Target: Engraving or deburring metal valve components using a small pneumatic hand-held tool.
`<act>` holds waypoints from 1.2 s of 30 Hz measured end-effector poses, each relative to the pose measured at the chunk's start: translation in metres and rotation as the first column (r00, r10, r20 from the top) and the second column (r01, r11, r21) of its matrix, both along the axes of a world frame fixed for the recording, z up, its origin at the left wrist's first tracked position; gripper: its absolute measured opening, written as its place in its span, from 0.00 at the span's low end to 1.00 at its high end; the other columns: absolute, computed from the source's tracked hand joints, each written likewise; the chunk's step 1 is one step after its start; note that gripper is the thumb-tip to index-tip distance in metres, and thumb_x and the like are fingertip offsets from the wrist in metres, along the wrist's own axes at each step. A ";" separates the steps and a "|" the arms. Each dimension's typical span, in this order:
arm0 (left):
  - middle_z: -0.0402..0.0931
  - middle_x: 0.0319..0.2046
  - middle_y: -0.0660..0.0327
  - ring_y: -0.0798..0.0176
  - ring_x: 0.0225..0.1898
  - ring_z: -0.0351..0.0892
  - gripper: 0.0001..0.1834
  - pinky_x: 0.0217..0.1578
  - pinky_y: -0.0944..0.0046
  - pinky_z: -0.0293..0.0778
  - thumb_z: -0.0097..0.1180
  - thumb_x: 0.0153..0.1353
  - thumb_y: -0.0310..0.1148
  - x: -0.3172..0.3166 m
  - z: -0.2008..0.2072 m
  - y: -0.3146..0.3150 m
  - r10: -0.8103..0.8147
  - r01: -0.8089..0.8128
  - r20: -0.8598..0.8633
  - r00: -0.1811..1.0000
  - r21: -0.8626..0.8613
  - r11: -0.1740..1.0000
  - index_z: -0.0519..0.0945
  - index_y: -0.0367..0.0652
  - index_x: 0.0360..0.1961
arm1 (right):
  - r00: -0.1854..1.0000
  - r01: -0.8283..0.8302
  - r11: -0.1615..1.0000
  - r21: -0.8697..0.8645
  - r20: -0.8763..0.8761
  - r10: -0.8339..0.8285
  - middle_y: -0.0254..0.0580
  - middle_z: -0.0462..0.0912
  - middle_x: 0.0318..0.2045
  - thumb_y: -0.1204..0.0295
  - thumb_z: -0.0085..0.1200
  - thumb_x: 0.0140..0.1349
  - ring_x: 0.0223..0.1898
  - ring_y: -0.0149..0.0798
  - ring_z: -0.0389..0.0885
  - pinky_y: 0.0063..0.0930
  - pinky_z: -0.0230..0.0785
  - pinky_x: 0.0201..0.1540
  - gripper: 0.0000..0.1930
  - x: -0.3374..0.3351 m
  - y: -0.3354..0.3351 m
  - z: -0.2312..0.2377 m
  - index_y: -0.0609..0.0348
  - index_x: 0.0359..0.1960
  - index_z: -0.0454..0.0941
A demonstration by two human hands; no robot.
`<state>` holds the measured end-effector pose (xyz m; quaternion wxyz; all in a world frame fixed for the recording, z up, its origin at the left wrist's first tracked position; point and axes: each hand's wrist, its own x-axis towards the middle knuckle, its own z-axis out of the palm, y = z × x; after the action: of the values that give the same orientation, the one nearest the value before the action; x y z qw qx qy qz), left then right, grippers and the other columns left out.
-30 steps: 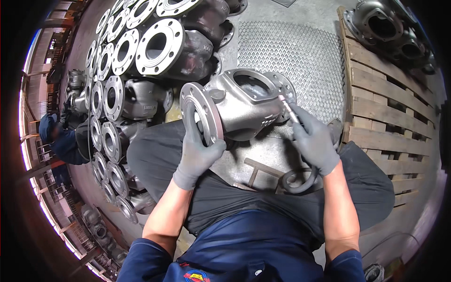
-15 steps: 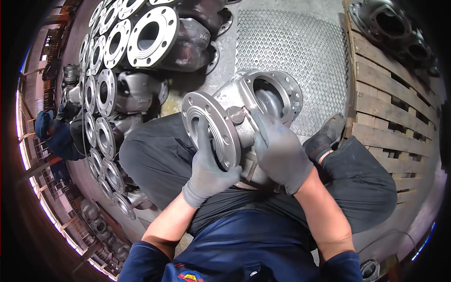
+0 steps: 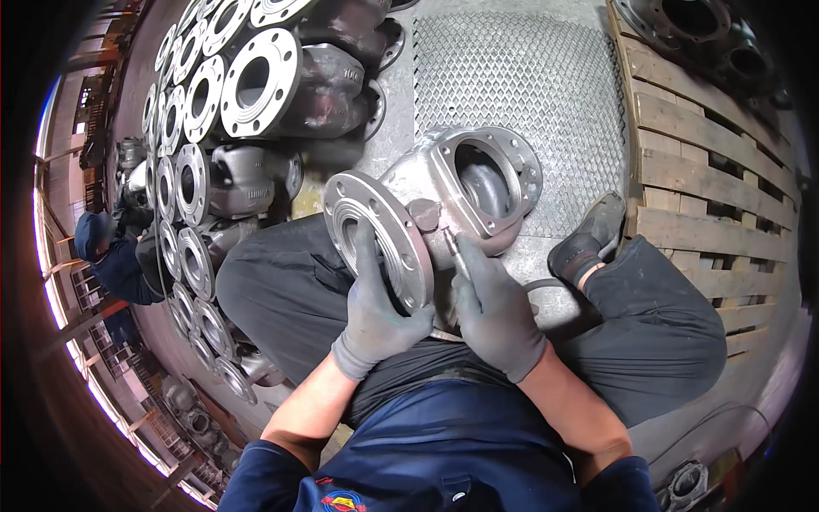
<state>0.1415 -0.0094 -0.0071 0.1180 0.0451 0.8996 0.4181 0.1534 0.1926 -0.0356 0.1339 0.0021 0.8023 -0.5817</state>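
Observation:
A grey cast-metal valve body (image 3: 413, 183) with round bolt-holed flanges lies tilted between my legs. My gloved left hand (image 3: 377, 309) is closed round the near-left flange (image 3: 394, 229), fingers reaching into its bore and thumb at the lower rim. In my gloved right hand (image 3: 496, 316) is a slim metal-shanked tool (image 3: 458, 256), gripped like a pen. Its tip points at the casting's side, beside a round boss (image 3: 424, 213) and below the square opening. Whether the tip touches the metal I cannot tell; the tool's rear is hidden by the hand.
Several similar valve bodies (image 3: 260, 83) are stacked at the left. A patterned metal mesh sheet (image 3: 520, 77) lies on the floor ahead. To the right is a wooden pallet (image 3: 708, 183) with castings (image 3: 695, 21) at its far end. Another person (image 3: 119, 256) crouches at the far left.
My right hand has drawn back toward me and down with the tool, uncovering more of the casting's side and square opening. The left hand keeps its grip on the flange.

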 end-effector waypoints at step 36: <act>0.44 0.83 0.43 0.52 0.81 0.53 0.66 0.79 0.53 0.55 0.66 0.49 0.22 -0.009 -0.014 0.001 0.234 -0.229 -0.075 0.969 0.073 0.971 0.38 0.30 0.85 | 0.661 -0.601 0.712 0.363 -0.275 0.698 0.51 0.84 0.31 0.59 0.71 0.62 0.34 0.58 0.87 0.49 0.79 0.37 0.21 -0.152 0.015 0.018 0.60 0.50 0.82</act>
<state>0.1325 -0.0085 -0.0211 0.0294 -0.0393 0.8889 0.4554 0.0013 0.2074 -0.0171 0.1692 -0.3867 0.8228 -0.3806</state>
